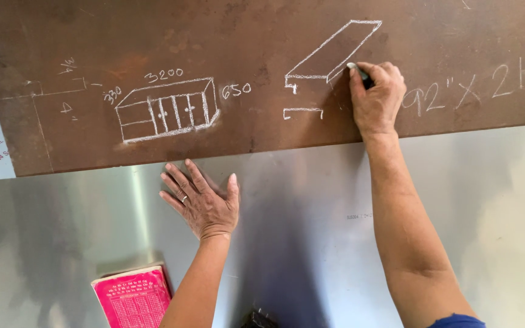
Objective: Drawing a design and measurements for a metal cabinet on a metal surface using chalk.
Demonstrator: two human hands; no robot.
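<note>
The right hand (377, 97), in the upper right of the frame, is closed around a marker (360, 73), pinching it between thumb and fingers with the pale tip pressed to a brown, rusty-looking metal sheet (262, 36) that fills the top of the picture. The tip sits at the lower right end of a white drawing of a long flat slab (332, 51), just above a small bracket-shaped sketch (302, 112). Left of these is a white drawing of a low cabinet (168, 109) with doors and drawers, ringed by handwritten figures, and more writing runs toward the right edge. The left hand (202, 200) lies open and flat, fingers spread and a ring on one finger, on a shiny grey steel sheet (311, 231) in the middle of the frame, just below the edge of the brown sheet; it holds nothing. The marker looks light, stiff and slim, easy to steer from a grip close to the tip, though most of its body is hidden inside the hand, so its length is hard to tell. A pink booklet (132, 297) lies at the lower left on the steel sheet, well apart from both hands, and a small dark object at the bottom edge is too cut off to identify.
</note>
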